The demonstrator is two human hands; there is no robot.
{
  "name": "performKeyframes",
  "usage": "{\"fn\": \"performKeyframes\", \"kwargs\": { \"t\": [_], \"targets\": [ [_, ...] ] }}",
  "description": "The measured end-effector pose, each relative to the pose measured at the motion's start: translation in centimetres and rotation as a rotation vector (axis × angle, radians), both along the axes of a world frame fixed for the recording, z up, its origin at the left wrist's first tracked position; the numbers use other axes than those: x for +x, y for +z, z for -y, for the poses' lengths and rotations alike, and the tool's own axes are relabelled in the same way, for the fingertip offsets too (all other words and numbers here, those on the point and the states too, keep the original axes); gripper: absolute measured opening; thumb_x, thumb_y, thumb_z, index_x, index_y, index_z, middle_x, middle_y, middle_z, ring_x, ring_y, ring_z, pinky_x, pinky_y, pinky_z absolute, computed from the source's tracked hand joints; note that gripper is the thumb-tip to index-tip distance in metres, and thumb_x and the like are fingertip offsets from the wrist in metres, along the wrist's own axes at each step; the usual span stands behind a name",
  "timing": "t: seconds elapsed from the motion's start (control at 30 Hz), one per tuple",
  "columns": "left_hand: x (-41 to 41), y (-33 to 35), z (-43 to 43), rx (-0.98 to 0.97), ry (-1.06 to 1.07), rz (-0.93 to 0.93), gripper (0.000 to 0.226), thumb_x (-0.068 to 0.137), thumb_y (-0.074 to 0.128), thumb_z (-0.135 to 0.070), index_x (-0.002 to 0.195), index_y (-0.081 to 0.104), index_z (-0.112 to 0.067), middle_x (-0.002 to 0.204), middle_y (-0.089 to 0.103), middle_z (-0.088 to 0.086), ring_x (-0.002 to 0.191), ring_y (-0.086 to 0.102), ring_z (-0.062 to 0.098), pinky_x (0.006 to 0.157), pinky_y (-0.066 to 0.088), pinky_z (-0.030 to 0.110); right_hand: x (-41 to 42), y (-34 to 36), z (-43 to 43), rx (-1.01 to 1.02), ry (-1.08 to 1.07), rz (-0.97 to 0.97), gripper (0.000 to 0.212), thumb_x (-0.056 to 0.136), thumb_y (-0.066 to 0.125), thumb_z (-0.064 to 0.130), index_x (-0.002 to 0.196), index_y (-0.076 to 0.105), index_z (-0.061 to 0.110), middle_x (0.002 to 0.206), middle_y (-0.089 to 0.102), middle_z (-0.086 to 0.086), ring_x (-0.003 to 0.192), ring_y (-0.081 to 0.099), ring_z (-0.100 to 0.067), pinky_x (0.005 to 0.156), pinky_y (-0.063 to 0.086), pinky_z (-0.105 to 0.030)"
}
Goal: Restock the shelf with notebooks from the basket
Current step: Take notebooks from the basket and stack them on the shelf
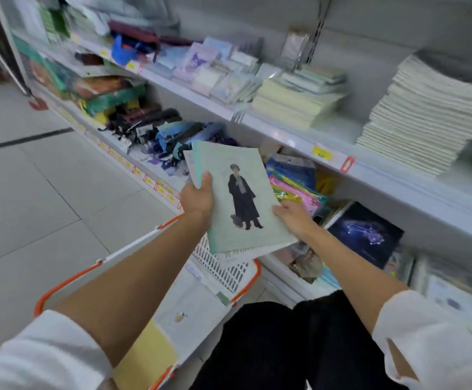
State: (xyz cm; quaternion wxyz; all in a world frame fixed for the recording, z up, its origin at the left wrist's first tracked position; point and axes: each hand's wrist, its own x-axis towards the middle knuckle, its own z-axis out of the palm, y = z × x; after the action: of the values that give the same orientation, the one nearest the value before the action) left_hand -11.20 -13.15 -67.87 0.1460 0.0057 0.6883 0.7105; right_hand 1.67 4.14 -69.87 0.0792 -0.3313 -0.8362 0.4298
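Head view. One notebook stack (237, 192), at least two books, held above one basket (229, 273), before the shelf (285, 136). My left grip (198, 198) clasps its left edge; my right grip (292, 216) holds its right edge. Two loose notebooks (189, 308) lie in the basket.

No text can be read. Dark characters are printed on the lower notebook (238, 253), blurred beyond reading. Yellow price tags (322, 153) are fixed on the shelf (384, 177) rail, print smeared.
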Motion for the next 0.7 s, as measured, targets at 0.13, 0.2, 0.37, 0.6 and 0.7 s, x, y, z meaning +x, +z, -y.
{"fn": "performKeyframes", "kwargs": {
  "t": [0.13, 0.2, 0.37, 0.6, 0.7],
  "targets": [
    [1.7, 4.0, -2.8, 0.0, -0.051, -0.045, 0.039, 0.099, 0.043, -0.033, 0.128, 0.05, -0.008, 0.119, 0.057, 0.009, 0.108, 0.056, 0.032, 0.095, 0.045, 0.038, 4.3, 5.7, -1.1, 0.245, 0.02, -0.105, 0.018, 0.101, 0.044, 0.027, 0.101, 0.053, 0.012, 0.1, 0.056, -0.001, 0.086, 0.051, -0.015, 0.065, 0.033, -0.022],
    [2.7, 6.0, -4.4, 0.016, -0.11, -0.042, 0.037, 0.099, 0.042, -0.026, 0.127, 0.049, -0.004, 0.123, 0.058, 0.015, 0.11, 0.056, 0.036, 0.096, 0.046, 0.041, 6.2, 8.2, -1.7, 0.239, -0.051, -0.145, 0.024, 0.099, 0.046, 0.026, 0.097, 0.055, 0.003, 0.094, 0.058, -0.007, 0.079, 0.052, -0.016, 0.064, 0.036, -0.026],
    [5.5, 10.3, -8.4, 0.022, -0.306, -0.111, 0.04, 0.098, 0.039, -0.02, 0.133, 0.048, -0.001, 0.129, 0.057, 0.02, 0.113, 0.057, 0.038, 0.097, 0.047, 0.041, 11.5, 14.3, -2.5, 0.171, -0.199, -0.377, 0.025, 0.092, 0.052, 0.009, 0.082, 0.067, 0.026, 0.081, 0.068, 0.01, 0.068, 0.065, -0.004, 0.058, 0.051, -0.012],
    [10.0, 17.8, -14.0, 0.006, -0.595, -0.431, 0.037, 0.097, 0.053, -0.027, 0.124, 0.056, -0.002, 0.119, 0.063, 0.014, 0.096, 0.061, 0.026, 0.081, 0.049, 0.033, 17.8, 20.0, -6.1, 0.075, -0.401, -0.602, 0.02, 0.094, 0.053, 0.009, 0.096, 0.069, 0.021, 0.086, 0.073, 0.003, 0.072, 0.071, -0.011, 0.061, 0.055, -0.021],
    [11.6, 20.7, -16.2, 0.047, -0.729, -0.441, 0.032, 0.099, 0.051, -0.022, 0.123, 0.056, -0.002, 0.12, 0.063, 0.015, 0.095, 0.061, 0.027, 0.082, 0.05, 0.035, 18.6, 20.6, -8.7, 0.054, -0.569, -0.697, 0.02, 0.095, 0.053, 0.011, 0.106, 0.069, 0.014, 0.092, 0.073, 0.0, 0.078, 0.07, -0.016, 0.066, 0.055, -0.026]
  ]
}}
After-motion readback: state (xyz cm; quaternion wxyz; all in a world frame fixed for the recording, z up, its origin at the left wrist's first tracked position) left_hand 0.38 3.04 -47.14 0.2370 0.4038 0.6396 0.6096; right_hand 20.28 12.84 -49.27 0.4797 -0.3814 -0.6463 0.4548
